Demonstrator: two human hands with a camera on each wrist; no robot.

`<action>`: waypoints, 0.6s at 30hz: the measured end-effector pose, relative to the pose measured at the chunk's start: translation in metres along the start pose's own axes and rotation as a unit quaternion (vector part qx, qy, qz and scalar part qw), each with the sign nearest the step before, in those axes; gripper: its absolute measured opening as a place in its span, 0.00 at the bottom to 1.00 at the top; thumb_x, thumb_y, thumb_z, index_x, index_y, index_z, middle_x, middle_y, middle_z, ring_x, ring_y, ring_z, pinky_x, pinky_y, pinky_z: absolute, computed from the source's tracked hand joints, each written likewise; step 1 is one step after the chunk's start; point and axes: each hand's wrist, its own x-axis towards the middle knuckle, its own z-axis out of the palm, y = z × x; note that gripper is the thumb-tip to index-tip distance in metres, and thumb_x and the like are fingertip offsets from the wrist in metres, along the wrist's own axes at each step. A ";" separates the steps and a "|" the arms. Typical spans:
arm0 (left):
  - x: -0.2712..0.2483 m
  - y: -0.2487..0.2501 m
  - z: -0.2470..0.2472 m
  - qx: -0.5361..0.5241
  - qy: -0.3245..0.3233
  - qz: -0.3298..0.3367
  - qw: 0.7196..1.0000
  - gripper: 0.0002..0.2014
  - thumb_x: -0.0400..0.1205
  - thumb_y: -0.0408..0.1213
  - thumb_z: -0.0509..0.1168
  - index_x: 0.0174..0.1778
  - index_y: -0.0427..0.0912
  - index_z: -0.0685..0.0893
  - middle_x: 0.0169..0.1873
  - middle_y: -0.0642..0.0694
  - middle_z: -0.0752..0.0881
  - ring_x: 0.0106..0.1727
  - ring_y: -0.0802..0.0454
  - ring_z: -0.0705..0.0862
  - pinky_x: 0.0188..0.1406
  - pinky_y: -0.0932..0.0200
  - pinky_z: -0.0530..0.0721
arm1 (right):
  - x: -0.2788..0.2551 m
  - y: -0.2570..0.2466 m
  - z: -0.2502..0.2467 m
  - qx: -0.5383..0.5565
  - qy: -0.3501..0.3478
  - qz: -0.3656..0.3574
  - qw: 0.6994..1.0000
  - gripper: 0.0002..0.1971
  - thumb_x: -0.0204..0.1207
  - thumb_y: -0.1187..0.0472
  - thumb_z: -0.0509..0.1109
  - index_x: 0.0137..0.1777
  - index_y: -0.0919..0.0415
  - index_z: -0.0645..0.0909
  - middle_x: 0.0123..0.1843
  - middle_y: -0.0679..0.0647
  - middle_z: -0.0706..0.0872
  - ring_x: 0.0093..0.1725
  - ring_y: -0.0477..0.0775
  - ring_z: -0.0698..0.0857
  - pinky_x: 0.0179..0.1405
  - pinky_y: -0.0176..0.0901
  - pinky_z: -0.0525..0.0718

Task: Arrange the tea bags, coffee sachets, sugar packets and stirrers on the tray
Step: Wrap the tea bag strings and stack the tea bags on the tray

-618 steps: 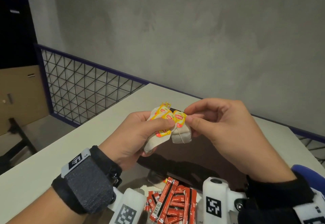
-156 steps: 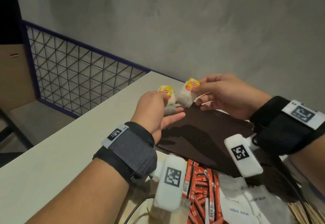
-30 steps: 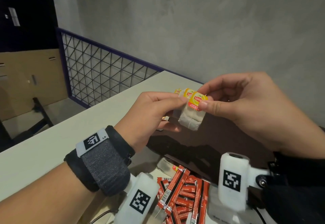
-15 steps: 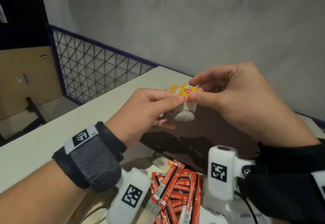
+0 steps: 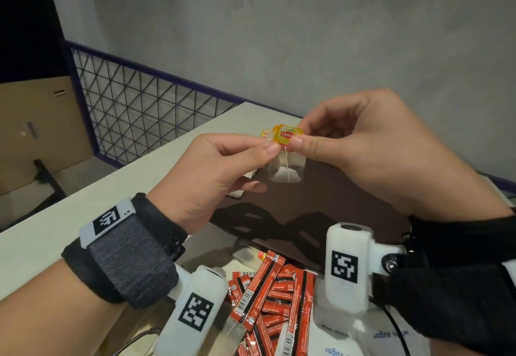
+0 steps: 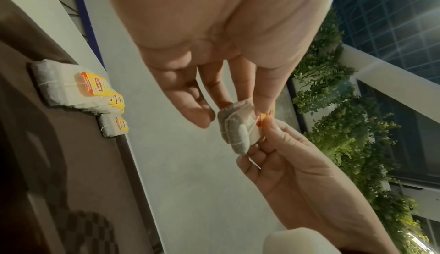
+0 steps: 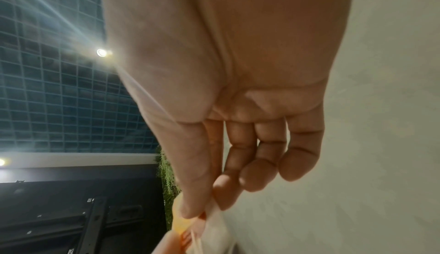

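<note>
Since half a second ago I see my left hand (image 5: 215,177) and right hand (image 5: 363,146) still pinching the tea bag (image 5: 286,170) above the brown tray (image 5: 349,205) — now hanging squarer, soft paper pouch, glossy yellow tag (image 5: 287,135).

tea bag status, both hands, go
Left hand and right hand both pinch one tea bag, held above tray. Nothing in the way.
</note>
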 end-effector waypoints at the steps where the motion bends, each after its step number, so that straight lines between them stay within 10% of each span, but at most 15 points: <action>1: 0.000 0.000 0.000 0.002 0.006 0.006 1.000 0.13 0.76 0.43 0.73 0.51 0.41 0.95 0.52 0.40 0.94 0.55 0.44 0.91 0.44 0.54 0.87 | 0.000 -0.001 0.001 0.004 0.002 -0.002 1.000 0.07 0.72 0.56 0.84 0.39 0.58 0.91 0.38 0.57 0.93 0.42 0.67 0.90 0.48 0.68 0.89; 11: 0.000 0.004 -0.003 -0.014 -0.006 0.026 1.000 0.14 0.78 0.42 0.71 0.53 0.38 0.94 0.55 0.42 0.93 0.53 0.51 0.90 0.43 0.56 0.87 | -0.004 -0.002 0.003 0.018 -0.009 -0.010 1.000 0.07 0.74 0.56 0.82 0.41 0.60 0.91 0.38 0.56 0.94 0.39 0.61 0.91 0.49 0.66 0.89; 18: 0.006 0.008 -0.009 -0.009 0.063 -0.007 0.998 0.12 0.83 0.42 0.71 0.57 0.40 0.94 0.54 0.42 0.93 0.52 0.53 0.88 0.43 0.57 0.86 | 0.001 0.000 0.007 0.056 0.005 0.030 0.998 0.06 0.75 0.59 0.80 0.40 0.61 0.89 0.33 0.54 0.89 0.31 0.47 0.81 0.34 0.43 0.78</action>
